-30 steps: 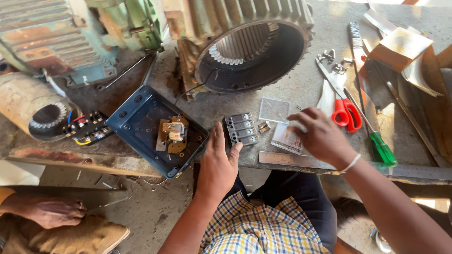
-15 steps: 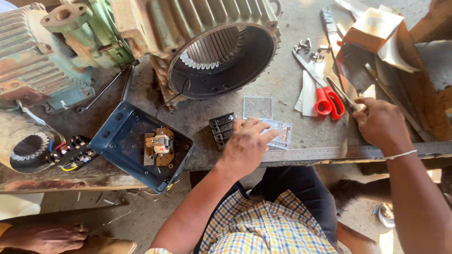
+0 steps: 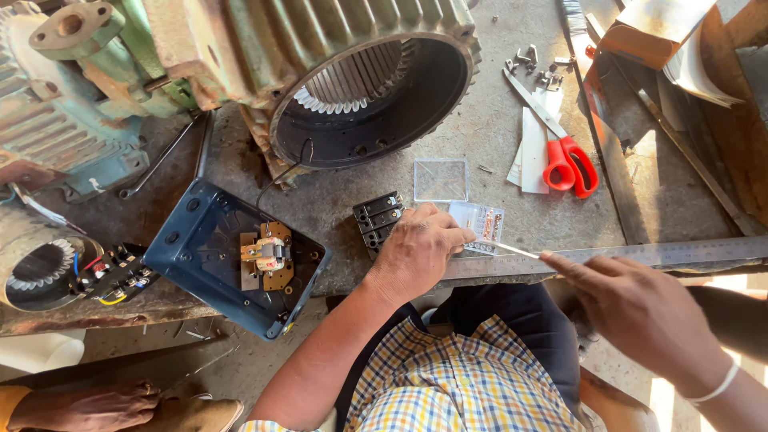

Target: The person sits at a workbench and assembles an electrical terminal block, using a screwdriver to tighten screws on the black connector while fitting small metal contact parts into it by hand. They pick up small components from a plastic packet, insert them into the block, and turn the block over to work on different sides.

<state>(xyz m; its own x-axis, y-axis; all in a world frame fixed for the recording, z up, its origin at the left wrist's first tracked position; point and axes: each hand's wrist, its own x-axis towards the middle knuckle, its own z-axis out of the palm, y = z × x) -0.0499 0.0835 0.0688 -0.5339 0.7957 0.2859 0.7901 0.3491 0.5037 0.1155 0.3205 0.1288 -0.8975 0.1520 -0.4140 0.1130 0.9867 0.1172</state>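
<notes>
bench: worn grey slab (image 3: 496,136), cluttered, seen from above.
left hand (image 3: 416,250): i saw it lying on the small clear packet (image 3: 480,224), fingers curled down, beside the black terminal block (image 3: 378,218).
right hand (image 3: 640,308): pinched shut on a thin white strip (image 3: 506,250), whose tip reached the left fingers.
nearby: steel ruler (image 3: 640,254) along the edge, red scissors (image 3: 570,164), clear lid (image 3: 440,179), blue cover (image 3: 228,256), open motor housing (image 3: 352,80).
</notes>
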